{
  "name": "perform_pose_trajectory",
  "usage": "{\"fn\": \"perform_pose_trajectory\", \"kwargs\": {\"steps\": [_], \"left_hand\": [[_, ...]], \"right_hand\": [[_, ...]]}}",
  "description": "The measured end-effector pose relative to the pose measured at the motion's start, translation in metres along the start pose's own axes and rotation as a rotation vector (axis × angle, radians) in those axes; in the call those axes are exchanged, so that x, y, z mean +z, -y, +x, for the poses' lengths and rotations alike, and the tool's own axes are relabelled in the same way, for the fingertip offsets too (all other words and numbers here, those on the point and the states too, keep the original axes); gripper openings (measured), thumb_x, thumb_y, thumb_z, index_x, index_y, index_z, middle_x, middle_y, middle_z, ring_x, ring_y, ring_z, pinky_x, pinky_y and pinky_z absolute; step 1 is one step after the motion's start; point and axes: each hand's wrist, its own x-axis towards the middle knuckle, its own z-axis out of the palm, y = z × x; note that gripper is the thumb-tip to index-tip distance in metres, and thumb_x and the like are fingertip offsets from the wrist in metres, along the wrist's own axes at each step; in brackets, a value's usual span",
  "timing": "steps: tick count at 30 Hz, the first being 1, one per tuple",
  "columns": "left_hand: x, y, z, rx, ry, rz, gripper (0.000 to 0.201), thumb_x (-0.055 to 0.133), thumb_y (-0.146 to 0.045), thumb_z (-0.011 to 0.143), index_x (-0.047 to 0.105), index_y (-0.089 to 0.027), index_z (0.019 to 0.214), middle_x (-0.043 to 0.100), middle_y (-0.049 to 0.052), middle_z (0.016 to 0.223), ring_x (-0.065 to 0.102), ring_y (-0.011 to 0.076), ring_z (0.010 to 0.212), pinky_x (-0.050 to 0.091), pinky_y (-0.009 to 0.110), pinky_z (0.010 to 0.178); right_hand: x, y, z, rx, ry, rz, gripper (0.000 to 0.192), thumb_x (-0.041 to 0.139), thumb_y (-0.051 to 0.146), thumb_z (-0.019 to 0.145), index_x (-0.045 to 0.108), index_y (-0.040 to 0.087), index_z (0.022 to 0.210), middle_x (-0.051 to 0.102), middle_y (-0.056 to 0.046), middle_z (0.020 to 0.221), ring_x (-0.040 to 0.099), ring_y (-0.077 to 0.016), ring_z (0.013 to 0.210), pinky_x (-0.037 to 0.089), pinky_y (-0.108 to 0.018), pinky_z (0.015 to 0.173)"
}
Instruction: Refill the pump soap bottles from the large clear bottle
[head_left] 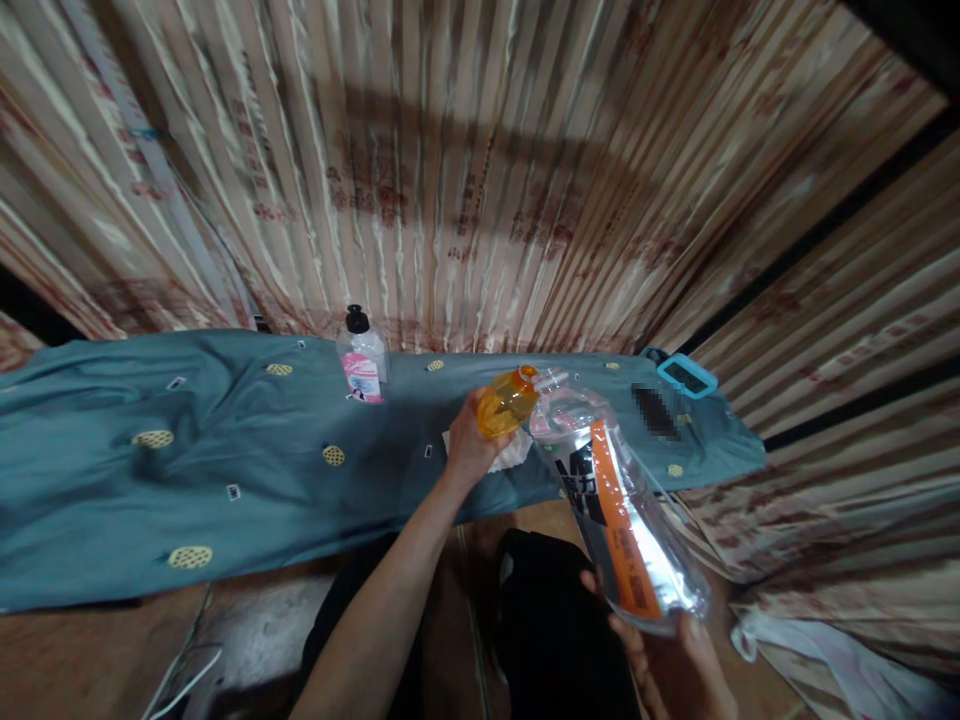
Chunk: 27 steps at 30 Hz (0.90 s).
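My left hand point(472, 445) is wrapped round a small amber bottle point(506, 405), tilted with its open neck up and to the right. In my right hand point(671, 655) is a large clear plastic bottle point(619, 510) with an orange and silver label, gripped near its base. The big bottle slants so that its neck points up-left and meets, or nearly meets, the mouth of the amber one. I cannot tell whether any liquid passes between them. Under my left hand a white cloth or tissue point(514, 455) lies on the table cover.
A teal cloth with pineapple prints point(262, 480) covers the long narrow table. A clear bottle with a black cap and pink label point(362, 365) stands left of my hands. A blue-framed object point(687, 376) lies at the right end. Patterned curtains point(450, 180) hang behind.
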Motion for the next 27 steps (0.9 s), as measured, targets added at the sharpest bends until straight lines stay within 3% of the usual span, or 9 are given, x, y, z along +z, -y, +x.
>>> {"fn": "perform_pose_trajectory", "kwargs": {"steps": [11, 16, 21, 27], "left_hand": [[0.002, 0.005, 0.001, -0.012, 0.006, -0.039, 0.064, 0.083, -0.012, 0.06, 0.056, -0.025, 0.117, 0.072, 0.002, 0.113, 0.071, 0.0239, 0.106, 0.056, 0.043, 0.099], [0.002, 0.005, 0.001, -0.027, 0.021, -0.022, 0.066, 0.083, -0.011, 0.061, 0.055, -0.024, 0.118, 0.072, 0.002, 0.115, 0.071, 0.0232, 0.107, 0.055, 0.043, 0.101], [0.0, 0.001, 0.001, -0.024, 0.022, 0.0, 0.064, 0.083, -0.011, 0.061, 0.055, -0.024, 0.118, 0.073, 0.002, 0.115, 0.071, 0.0232, 0.107, 0.056, 0.042, 0.101], [-0.001, -0.005, 0.0, -0.03, 0.021, 0.009, 0.063, 0.083, -0.007, 0.061, 0.057, -0.025, 0.115, 0.073, 0.002, 0.115, 0.071, 0.0233, 0.106, 0.057, 0.04, 0.1]], "right_hand": [[-0.002, -0.001, 0.003, -0.048, 0.029, -0.094, 0.054, 0.093, 0.054, 0.062, 0.076, 0.024, 0.103, 0.081, -0.01, 0.101, 0.079, -0.0307, 0.089, 0.064, -0.025, 0.06], [0.003, 0.001, 0.004, -0.05, -0.005, -0.061, 0.06, 0.098, 0.054, 0.05, 0.078, 0.024, 0.098, 0.082, -0.009, 0.094, 0.08, -0.0283, 0.078, 0.063, -0.023, 0.055], [0.001, 0.002, 0.004, -0.057, 0.02, -0.08, 0.051, 0.096, 0.053, 0.056, 0.078, 0.024, 0.095, 0.082, -0.009, 0.091, 0.08, -0.0268, 0.077, 0.062, -0.022, 0.056], [-0.001, 0.005, 0.005, -0.08, 0.019, -0.107, 0.055, 0.097, 0.056, 0.051, 0.079, 0.025, 0.093, 0.082, -0.007, 0.087, 0.079, -0.0262, 0.075, 0.062, -0.023, 0.055]]}}
